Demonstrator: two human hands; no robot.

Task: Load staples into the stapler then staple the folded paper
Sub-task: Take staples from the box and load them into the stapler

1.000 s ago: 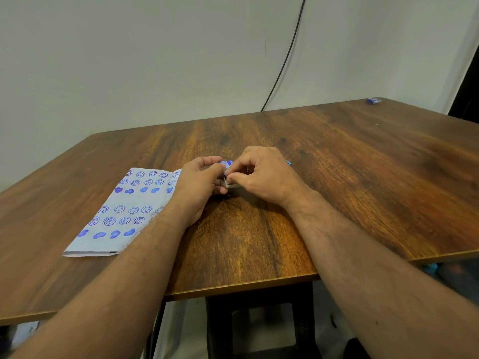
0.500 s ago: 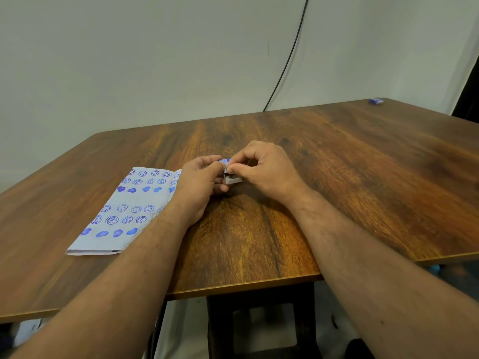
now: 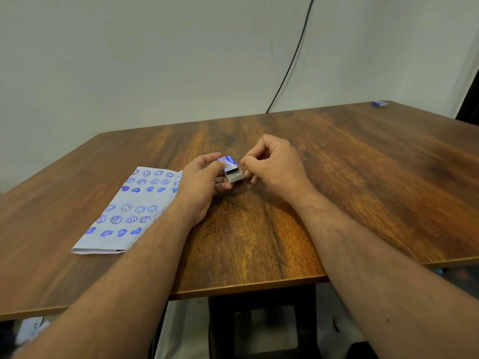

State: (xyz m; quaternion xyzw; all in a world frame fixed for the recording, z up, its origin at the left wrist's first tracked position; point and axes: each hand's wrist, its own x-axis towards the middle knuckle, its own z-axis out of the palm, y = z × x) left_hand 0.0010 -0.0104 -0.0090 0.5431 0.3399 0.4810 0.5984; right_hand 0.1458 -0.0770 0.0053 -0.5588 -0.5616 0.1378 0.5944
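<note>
While the wooden table (image 3: 350, 190) carries a folded paper (image 3: 129, 211) printed with blue faces and hearts at its left side, both forearms reach in over the near edge. Left hand (image 3: 201, 186) curls round a small blue-and-white staple box (image 3: 231, 169) held just above the middle of the table, its drawer slid partly out toward the person. Right hand (image 3: 276, 164), fingers curled, pinches at the drawer's right edge; a small blue object (image 3: 380, 103) lies at the far right corner.
</note>
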